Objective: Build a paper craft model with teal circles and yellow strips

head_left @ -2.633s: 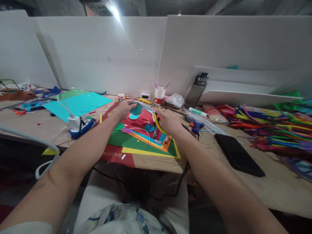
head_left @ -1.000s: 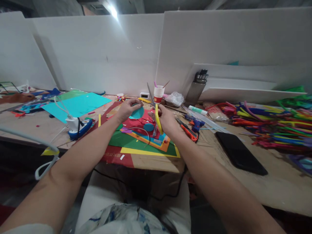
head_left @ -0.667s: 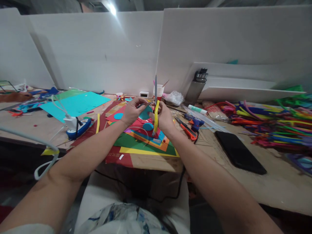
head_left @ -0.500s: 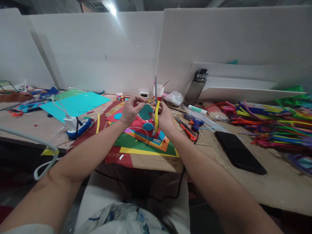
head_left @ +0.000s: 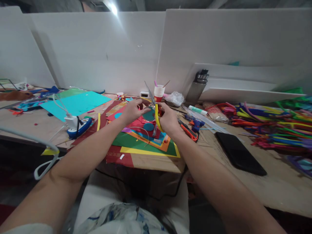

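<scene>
My right hand grips scissors by their yellow handle. Their grey blades point up and to the left. Close by on the left is my left hand, its fingers curled toward the thumb near the blades. What these fingers hold is too small to make out; a thin yellow strip shows just behind them. Beneath both hands lie a dark teal disc, a smaller blue disc and red paper. Green paper and yellow paper lie lower in the stack.
Paper cups with sticks stand behind the hands. On the right are orange-handled tools, a blue glue gun, a black phone, a bottle and piled pipe cleaners. Turquoise paper and a blue power strip lie left.
The scissors have swung from nearly upright to tilted left, toward my left hand. My left hand's thumb has lowered a little, and my right hand has shifted slightly right.
</scene>
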Motion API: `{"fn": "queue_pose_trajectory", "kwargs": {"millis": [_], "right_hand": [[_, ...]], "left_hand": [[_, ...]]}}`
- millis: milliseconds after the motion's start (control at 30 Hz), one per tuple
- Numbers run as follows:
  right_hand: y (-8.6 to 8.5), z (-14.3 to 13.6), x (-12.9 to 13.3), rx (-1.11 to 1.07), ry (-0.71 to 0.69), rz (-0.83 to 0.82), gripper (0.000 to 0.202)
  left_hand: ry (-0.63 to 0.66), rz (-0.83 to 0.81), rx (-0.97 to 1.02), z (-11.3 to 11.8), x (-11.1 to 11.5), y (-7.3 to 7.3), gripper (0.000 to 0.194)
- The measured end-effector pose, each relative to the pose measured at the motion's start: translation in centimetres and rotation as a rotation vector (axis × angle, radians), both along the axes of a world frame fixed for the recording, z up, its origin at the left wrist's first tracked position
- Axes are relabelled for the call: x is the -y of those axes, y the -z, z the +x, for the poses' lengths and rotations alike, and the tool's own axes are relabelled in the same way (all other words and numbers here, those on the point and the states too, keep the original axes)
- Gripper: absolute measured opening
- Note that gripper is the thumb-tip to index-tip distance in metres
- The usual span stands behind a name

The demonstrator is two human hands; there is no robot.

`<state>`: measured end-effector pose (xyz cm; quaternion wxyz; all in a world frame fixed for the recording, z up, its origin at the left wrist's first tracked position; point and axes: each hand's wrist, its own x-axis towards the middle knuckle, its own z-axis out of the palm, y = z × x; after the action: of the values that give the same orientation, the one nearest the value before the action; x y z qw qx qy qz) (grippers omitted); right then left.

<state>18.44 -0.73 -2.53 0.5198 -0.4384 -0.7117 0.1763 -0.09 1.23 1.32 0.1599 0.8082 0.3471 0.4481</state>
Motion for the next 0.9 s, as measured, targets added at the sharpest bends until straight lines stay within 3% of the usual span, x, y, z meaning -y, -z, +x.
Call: {"fn": "queue_pose_trajectory", "kwargs": {"millis": [167, 400, 467, 600, 667, 733, 900], "right_hand": [[-0.3, -0.3, 0.3, -0.035, -0.025, 0.028, 0.054], [-0.7, -0.8, 0.8, -0.039, -0.002, -0.004, 0.054], [-0.8, -0.9, 0.9, -0.056, -0.016, -0.008, 0.051], [-0.9, -1.0, 0.9, -0.097, -0.013, -0.015, 0.046], [-0.8, -0.8, 0.7, -0.091, 0.002, -0.019, 0.046], [-0.7, -0.5, 0.6, -0.089, -0.002, -0.025, 0.047], [-1.1, -0.1, 0.8, -0.102, -0.025, -0.018, 0.045]], "left_hand": [[-0.044, 0.113, -0.036, 0.3, 0.3, 0.2, 0.011], [-0.158, 0.17, 0.152, 1.4, 1.0, 1.1, 0.008], [-0.106, 0.113, 0.286, 1.9, 1.0, 1.3, 0.005], [-0.027, -0.207, 0.657, 2.3, 0.4, 1.1, 0.007], [-0.026, -0.297, 0.723, 1.9, -0.1, 0.8, 0.008], [-0.032, -0.328, 0.654, 1.1, -0.6, 0.5, 0.015], [-0.002, -0.385, 0.224, -0.3, -0.9, 0.1, 0.046]]}}
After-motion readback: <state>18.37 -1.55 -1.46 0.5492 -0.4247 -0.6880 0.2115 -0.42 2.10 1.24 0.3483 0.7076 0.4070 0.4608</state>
